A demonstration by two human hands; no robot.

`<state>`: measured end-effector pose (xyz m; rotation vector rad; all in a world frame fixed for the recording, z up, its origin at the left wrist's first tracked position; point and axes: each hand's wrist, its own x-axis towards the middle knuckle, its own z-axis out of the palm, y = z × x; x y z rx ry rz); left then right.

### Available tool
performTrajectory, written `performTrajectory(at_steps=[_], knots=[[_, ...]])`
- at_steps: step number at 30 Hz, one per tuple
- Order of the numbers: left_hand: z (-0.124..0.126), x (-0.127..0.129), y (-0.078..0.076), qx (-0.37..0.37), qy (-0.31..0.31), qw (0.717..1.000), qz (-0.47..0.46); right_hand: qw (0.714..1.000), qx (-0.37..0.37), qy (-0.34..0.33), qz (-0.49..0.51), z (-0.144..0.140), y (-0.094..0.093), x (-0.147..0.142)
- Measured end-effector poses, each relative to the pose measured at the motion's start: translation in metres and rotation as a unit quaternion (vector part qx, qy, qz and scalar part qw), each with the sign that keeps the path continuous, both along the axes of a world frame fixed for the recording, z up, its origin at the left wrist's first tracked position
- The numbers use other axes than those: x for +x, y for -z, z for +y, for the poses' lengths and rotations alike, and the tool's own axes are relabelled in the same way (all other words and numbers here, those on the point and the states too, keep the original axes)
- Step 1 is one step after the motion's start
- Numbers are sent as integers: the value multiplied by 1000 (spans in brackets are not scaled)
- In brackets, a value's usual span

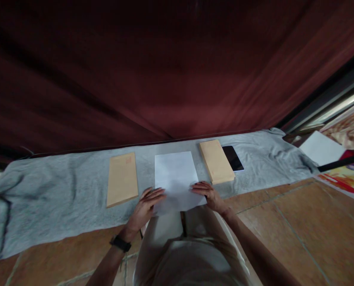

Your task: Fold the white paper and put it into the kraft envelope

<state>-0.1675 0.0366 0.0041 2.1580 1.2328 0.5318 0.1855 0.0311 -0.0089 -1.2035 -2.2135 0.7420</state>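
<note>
Head view: left hand (pixel 145 208) and right hand (pixel 208 194) rest flat and open on a white sheet (pixel 177 178), gripping nothing; closed brown envelopes (pixel 122 178) beside each, contents hidden

White sheet of paper (pixel 177 178): plain, blank on the visible face, rectangular, lying flat with its long axis running away from the person. Far end rests on the grey cloth (pixel 60 190); near edge overhangs the cloth toward the person's lap. No visible creases or folds. Left hand (pixel 145 208) lies on near-left corner, right hand (pixel 208 193) on near-right edge, both palm down, fingers spread flat.
</note>
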Motion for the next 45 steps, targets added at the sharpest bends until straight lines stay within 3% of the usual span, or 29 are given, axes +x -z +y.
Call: performTrajectory(at_steps=[3, 5, 8, 14, 19, 26, 32, 41, 45], knots=[[5, 5, 1, -54, -165, 983, -65, 996, -37, 84, 22, 8, -3, -4], [11, 11, 1, -83, -240, 963, -87, 983, -70, 170, 7, 15, -4, -12], [22, 21, -1, -71, -290, 950, -88, 961, -95, 258, -20, 27, -3, -25], [42, 42, -8, -32, -353, 935, 12, 930, -94, 332, -130, 48, -7, -43], [55, 54, -17, -40, -367, 914, 167, 899, -99, 360, -230, 62, -14, -52], [65, 63, -28, -40, -358, 890, 281, 885, -92, 368, -269, 81, -18, -59], [70, 66, -23, -6, -343, 886, 312, 878, -83, 373, -287, 97, -17, -64], [87, 66, -30, -30, -358, 884, 299, 877, -78, 373, -293, 111, -15, -63], [92, 67, -26, -15, -349, 884, 310, 877, -76, 371, -296, 117, -15, -63]])
